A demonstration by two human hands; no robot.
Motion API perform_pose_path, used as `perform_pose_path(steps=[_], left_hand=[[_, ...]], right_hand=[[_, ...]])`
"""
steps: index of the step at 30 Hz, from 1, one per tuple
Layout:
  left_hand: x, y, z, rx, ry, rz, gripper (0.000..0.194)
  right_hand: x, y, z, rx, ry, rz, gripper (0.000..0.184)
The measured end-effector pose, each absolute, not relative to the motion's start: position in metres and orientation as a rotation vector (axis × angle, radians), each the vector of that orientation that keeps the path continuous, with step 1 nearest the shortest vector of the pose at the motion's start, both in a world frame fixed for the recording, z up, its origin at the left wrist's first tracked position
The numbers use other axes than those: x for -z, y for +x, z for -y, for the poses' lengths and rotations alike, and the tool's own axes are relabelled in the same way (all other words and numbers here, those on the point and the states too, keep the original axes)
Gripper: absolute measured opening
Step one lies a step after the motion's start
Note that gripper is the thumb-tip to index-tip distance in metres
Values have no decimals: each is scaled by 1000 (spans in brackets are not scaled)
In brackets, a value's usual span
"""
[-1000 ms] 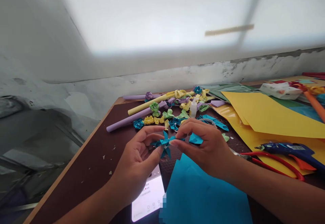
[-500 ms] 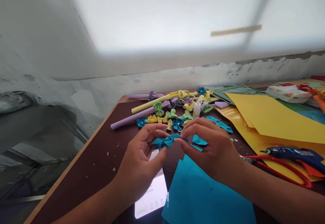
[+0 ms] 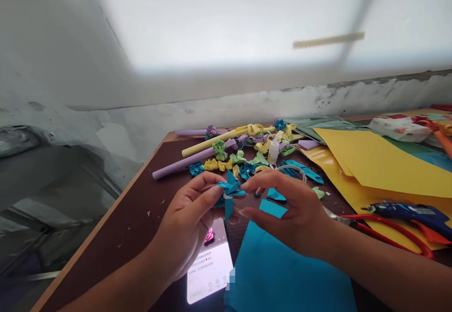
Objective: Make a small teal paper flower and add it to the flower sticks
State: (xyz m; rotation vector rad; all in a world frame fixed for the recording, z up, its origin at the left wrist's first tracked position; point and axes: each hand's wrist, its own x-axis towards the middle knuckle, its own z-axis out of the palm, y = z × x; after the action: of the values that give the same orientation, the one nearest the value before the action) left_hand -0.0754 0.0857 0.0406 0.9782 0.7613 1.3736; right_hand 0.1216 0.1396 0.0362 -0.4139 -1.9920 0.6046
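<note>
A blue folded-paper flower [image 3: 231, 188], its narrow petals sticking out like a pinwheel, is pinched between the thumb and fingers of my left hand [image 3: 194, 208]. Just to its right is my right hand [image 3: 289, 208], thumb and forefinger spread apart. Its forefinger tip lies close to a petal; whether they touch I cannot tell. Under my hands lie a lit phone [image 3: 210, 274] showing a pink flower picture and a sheet of blue paper [image 3: 289, 269]. Small blue paper pieces [image 3: 275, 194] lie past the sheet, partly behind my right hand.
Rolled paper tubes [image 3: 197, 159] and small paper flowers [image 3: 219, 148] crowd the back of the table, with a white glue bottle [image 3: 273, 151] and a tape roll [image 3: 300, 170]. On the right are yellow sheets [image 3: 384, 161], red-handled scissors [image 3: 399, 241] and a blue glue gun [image 3: 413, 213].
The blue flower has been turned, so its petals now point up and down. My right thumb and forefinger have parted from their pinch on it. A tape roll has come into sight.
</note>
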Motion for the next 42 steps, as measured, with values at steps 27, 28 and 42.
perform_pose_path(steps=[27,28,42], left_hand=[[-29,-61,-76,-1303,1113,-775,4],[-29,-60,-75,-1299,1121,-789,4],[-31,-79,-72,-1545,1918,-1271,56]], right_hand=[[-38,109,-125,-653,-744,1818,17],[-38,108,-125,-642,-742,1823,17],[-41,121,-135,-168,-622,2129,6]])
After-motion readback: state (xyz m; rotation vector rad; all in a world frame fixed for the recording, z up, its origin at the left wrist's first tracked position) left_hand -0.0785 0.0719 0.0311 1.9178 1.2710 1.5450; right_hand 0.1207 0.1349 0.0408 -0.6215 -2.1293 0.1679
